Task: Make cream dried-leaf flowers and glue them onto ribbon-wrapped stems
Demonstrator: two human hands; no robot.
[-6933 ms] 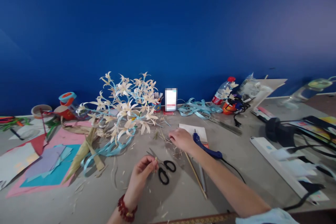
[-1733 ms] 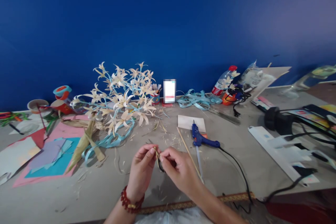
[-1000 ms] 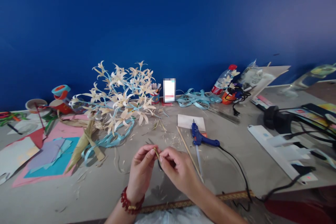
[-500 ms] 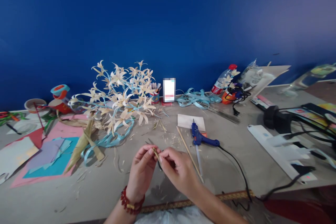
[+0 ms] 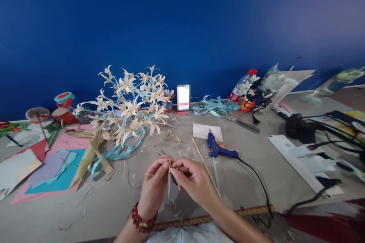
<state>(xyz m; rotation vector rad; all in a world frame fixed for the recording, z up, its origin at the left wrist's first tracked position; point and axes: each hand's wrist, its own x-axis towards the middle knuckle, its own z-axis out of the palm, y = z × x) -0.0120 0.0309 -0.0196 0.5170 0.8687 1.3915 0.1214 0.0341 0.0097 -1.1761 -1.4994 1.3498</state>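
Observation:
Near the table's front edge, my left hand (image 5: 155, 184), with red beads at the wrist, pinches a small straw-coloured strip (image 5: 169, 182) between thumb and fingers. Its thin ends hang down between my hands. My right hand (image 5: 192, 180) has its fingertips pressed on the same strip from the right. Dark scissors (image 5: 174, 180) lie partly hidden behind my fingers. Right of my hands are a thin wooden stick (image 5: 204, 165) and a blue glue gun (image 5: 218, 149), its tip over a white card (image 5: 201, 130).
Pale flowers on blue stems (image 5: 131, 106) stand back left. Coloured paper (image 5: 57, 182) and a dried husk (image 5: 85, 161) lie left. Blue ribbon (image 5: 212, 106) and a bottle (image 5: 241, 87) are at the back; a power strip (image 5: 299, 167) with black cables lies right. Scraps dot the table (image 5: 114, 209).
The strip has turned in my fingers, and its thin ends now hang downward. My right fingertips have shifted slightly left and up.

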